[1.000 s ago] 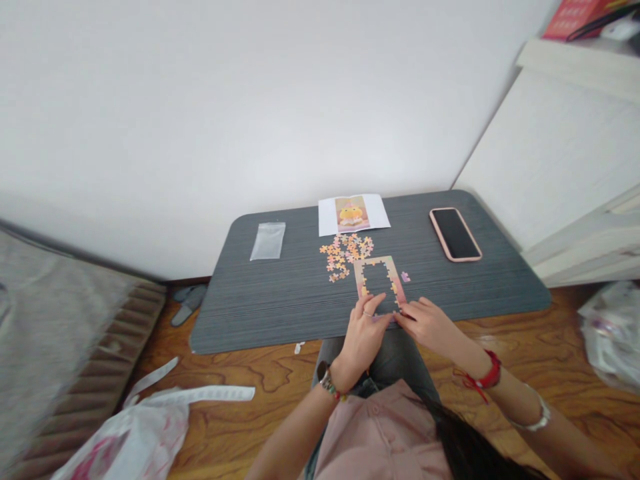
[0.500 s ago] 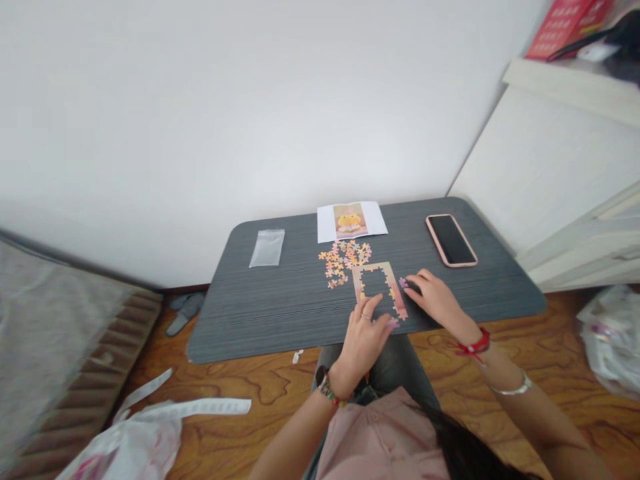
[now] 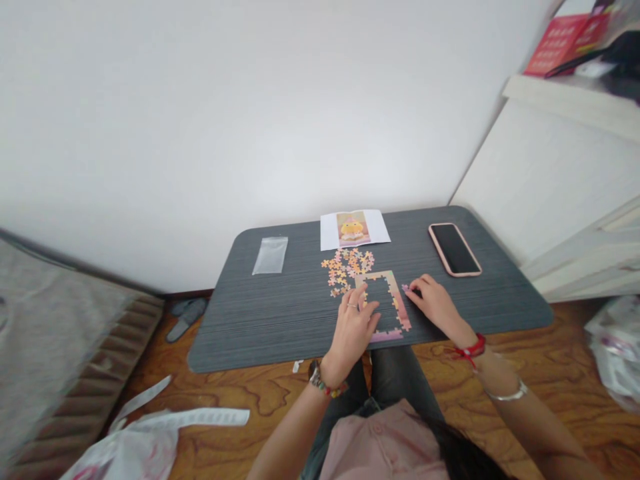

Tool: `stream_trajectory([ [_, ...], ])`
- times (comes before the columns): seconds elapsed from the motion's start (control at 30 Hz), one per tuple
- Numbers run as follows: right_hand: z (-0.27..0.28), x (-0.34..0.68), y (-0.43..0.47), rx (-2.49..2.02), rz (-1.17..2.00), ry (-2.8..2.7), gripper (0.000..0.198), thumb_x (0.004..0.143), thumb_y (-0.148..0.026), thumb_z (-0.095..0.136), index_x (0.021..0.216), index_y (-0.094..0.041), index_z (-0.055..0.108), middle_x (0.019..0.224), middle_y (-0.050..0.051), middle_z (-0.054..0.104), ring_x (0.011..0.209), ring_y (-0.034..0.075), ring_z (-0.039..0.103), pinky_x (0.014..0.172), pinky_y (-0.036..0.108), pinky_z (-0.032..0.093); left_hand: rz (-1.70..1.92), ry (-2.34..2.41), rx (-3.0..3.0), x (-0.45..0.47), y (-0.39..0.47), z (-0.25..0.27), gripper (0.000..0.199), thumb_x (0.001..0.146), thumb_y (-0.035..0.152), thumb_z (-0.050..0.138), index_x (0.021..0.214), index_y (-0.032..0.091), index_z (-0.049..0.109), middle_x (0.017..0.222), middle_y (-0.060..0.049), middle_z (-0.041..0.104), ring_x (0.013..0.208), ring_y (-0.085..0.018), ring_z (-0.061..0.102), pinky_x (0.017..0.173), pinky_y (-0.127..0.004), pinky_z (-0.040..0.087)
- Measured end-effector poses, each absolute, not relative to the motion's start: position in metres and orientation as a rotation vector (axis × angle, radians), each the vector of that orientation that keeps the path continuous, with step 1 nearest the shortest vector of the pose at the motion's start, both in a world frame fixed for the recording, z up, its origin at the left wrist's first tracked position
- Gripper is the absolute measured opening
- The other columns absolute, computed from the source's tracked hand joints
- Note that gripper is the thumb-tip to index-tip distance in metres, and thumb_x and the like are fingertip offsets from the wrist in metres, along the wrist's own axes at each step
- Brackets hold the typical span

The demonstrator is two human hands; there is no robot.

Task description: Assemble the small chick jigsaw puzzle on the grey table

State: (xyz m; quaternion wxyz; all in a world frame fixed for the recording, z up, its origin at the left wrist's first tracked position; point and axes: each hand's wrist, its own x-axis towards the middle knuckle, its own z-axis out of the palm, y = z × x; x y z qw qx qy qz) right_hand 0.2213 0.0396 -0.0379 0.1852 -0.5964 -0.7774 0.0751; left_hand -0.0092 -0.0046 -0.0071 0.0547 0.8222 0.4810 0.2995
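A border of joined puzzle pieces (image 3: 401, 309) lies on the table, its middle showing bare tabletop. My left hand (image 3: 354, 325) rests over the border's left side with fingers spread, hiding part of that edge. Just right of the border, my right hand (image 3: 434, 303) has its thumb and index finger closed at a small purple puzzle piece (image 3: 405, 288). A purple strip (image 3: 386, 337) forms the border's near edge. Beyond the left hand, several loose puzzle pieces (image 3: 345, 265) are scattered in orange, yellow and pink.
A paper with a printed yellow character (image 3: 353, 229) lies behind the loose pieces. On the dark table (image 3: 280, 313) are also a clear plastic bag (image 3: 271, 256) at left and a pink-cased phone (image 3: 455, 249) at right. A white cabinet (image 3: 575, 180) stands beyond the right end.
My left hand has shifted from the border's near edge to its left side, uncovering the purple strip. The right hand stays by the purple piece. The view has tilted slightly.
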Motion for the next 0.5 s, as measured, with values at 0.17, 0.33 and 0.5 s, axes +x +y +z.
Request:
stream_trajectory([
  [0.17,-0.041,0.23,0.048,-1.554,0.288,-2.252,0.013,0.084,-0.024,0.047,0.078,-0.019,0.057,0.081,0.005,0.056,0.076,0.018,0.057,0.07,0.03,0.044,0.897,1.448,2.504,-0.011,0.003,-0.006,0.016,0.079,0.016,0.055,0.094,0.018,0.062,0.124,-0.012,0.041,0.114,-0.027,0.041,0.096,-0.048,0.04],
  [0.33,-0.034,0.234,0.057,-1.46,0.275,-2.319,0.014,0.086,-0.026,0.046,0.079,-0.018,0.056,0.081,0.005,0.056,0.076,0.018,0.057,0.07,0.031,0.044,0.862,1.402,2.533,-0.01,0.018,-0.006,0.016,0.077,0.016,0.059,0.092,0.018,0.062,0.122,-0.011,0.044,0.116,-0.026,0.041,0.095,-0.047,0.042],
  [0.5,-0.005,0.214,0.073,-1.284,0.144,-2.434,0.013,0.088,-0.027,0.045,0.088,-0.018,0.055,0.088,0.006,0.057,0.082,0.019,0.057,0.071,0.032,0.043,0.908,1.378,2.621,-0.005,0.046,0.006,0.021,0.077,0.019,0.061,0.097,0.018,0.061,0.123,-0.011,0.045,0.119,-0.026,0.039,0.098,-0.045,0.039],
])
